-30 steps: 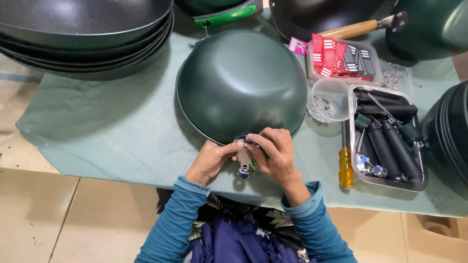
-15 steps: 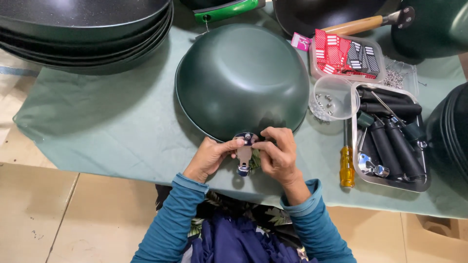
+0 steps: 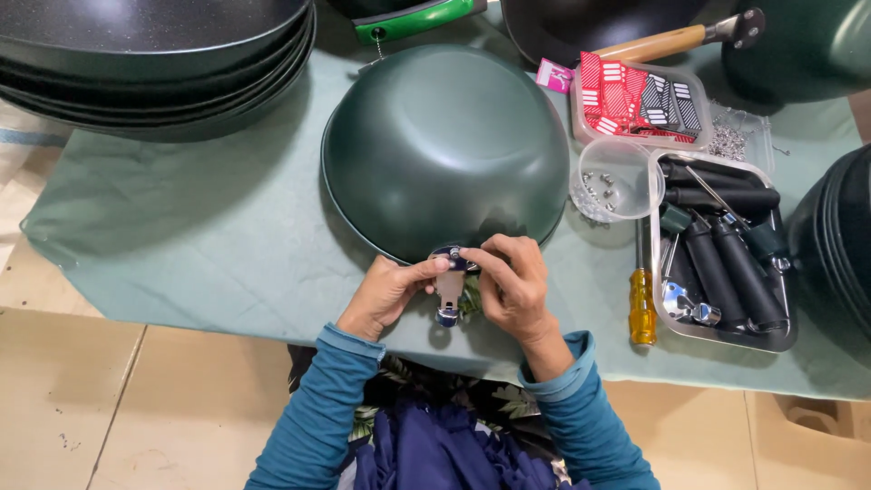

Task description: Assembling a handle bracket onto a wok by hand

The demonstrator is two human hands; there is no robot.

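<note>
Two hands, left hand [image 3: 388,292] and right hand [image 3: 513,283], pinch closed on a small stiff metal handle bracket [image 3: 448,289] at the near rim of the upturned, smooth, likely slippery green wok [image 3: 445,150] on the bench [image 3: 181,236].

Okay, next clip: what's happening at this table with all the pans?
A person in teal sleeves sits at a table covered with a pale green cloth. Both hands hold a small silver metal bracket against the near rim of a dark green wok turned upside down: the left hand from one side, the right hand from the other. To the right lie a yellow-handled screwdriver, a clear round tub of screws and a metal tray of black handles. A stack of dark pans sits far left.
</note>
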